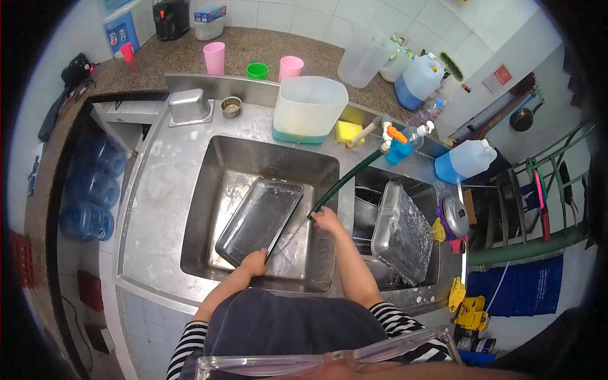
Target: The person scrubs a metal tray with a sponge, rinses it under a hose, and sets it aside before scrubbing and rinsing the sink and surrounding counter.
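Observation:
My left hand (255, 261) grips the near corner of a dark rectangular metal tray (259, 218), which is tilted inside the left sink basin (221, 161). In my right hand (326, 219) is the end of a green hose (348, 179), running down from a tap with an orange handle (396, 133). Water (292, 235) streams from the hose toward the tray's right edge. Over the right basin leans a soapy metal pan (405, 237), with other dark pans (365, 212) partly hidden beneath it.
Behind the basins stand a clear plastic tub with greenish liquid (310, 107), a yellow sponge (348, 132) and a jug of blue liquid (465, 159). Pink cups (215, 58) and a green cup (257, 70) line the stone ledge. At right are a metal lid (455, 216) and yellow cloth (456, 294).

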`<state>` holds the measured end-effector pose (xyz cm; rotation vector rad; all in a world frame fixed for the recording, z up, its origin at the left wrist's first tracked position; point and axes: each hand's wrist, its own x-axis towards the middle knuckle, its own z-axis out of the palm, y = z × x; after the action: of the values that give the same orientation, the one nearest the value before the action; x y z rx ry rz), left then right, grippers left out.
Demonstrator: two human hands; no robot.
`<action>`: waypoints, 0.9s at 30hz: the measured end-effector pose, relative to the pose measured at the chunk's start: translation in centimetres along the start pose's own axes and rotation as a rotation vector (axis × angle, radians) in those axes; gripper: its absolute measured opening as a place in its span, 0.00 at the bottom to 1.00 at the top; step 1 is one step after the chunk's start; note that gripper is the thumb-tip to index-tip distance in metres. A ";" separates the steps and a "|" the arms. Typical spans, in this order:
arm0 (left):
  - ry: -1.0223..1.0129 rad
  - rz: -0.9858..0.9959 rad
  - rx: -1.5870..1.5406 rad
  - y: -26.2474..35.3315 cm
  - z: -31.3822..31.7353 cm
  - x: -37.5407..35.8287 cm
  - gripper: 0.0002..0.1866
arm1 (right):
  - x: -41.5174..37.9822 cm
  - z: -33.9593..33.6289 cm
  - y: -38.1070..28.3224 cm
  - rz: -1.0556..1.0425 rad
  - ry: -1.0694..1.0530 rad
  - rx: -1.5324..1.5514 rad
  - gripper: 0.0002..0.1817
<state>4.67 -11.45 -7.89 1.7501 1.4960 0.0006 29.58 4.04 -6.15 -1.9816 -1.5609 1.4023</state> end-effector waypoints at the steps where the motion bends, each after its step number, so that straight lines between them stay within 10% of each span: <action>1: -0.011 0.004 -0.001 -0.2 0.2 0.0 0.20 | -2.5 -2.3 -2.6 -0.168 0.186 -0.149 0.15; 3: 0.025 0.038 -0.016 -0.5 0.3 0.2 0.20 | -6.3 -8.1 -9.5 -0.626 0.840 -0.258 0.12; 6: -0.010 0.014 -0.036 -0.3 0.2 0.2 0.20 | -8.8 -16.9 -17.0 -0.858 1.215 -0.489 0.17; 9: -0.034 0.036 -0.021 -0.3 0.5 0.5 0.20 | -4.8 -21.7 -17.6 -0.798 1.209 -0.949 0.21; 11: -0.019 0.050 -0.023 -0.5 0.7 0.7 0.20 | -4.2 -22.4 -18.5 -0.540 0.847 -0.970 0.20; 27: -0.010 0.060 -0.033 -0.8 0.6 0.6 0.19 | -2.5 -20.9 -20.2 -0.363 0.909 -1.050 0.11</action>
<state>4.43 -11.32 -9.01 1.7654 1.4287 0.0470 33.95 16.99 19.62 -2.0615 -2.0917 -0.6002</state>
